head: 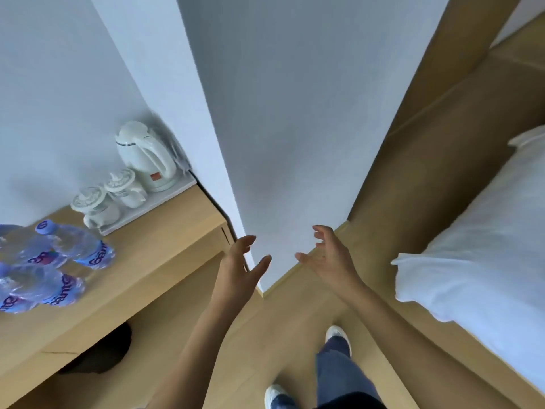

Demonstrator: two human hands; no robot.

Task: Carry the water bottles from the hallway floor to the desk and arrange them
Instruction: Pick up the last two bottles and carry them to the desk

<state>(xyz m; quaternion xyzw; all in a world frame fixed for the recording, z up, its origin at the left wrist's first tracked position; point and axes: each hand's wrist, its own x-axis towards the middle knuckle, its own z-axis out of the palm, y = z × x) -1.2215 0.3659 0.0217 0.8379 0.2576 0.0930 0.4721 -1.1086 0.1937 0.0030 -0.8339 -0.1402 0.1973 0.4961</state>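
Both hands' fingers released, empty, before wall corner (259, 287); water bottles (56, 261) near desk (165, 249) edge

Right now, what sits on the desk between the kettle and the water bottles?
In the head view, two lidded white cups on a white tray, in line between the kettle and water bottles.

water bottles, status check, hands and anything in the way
Left hand and right hand open, empty. Water bottles lying on the desk, left of kettle tray. Wall corner directly ahead.
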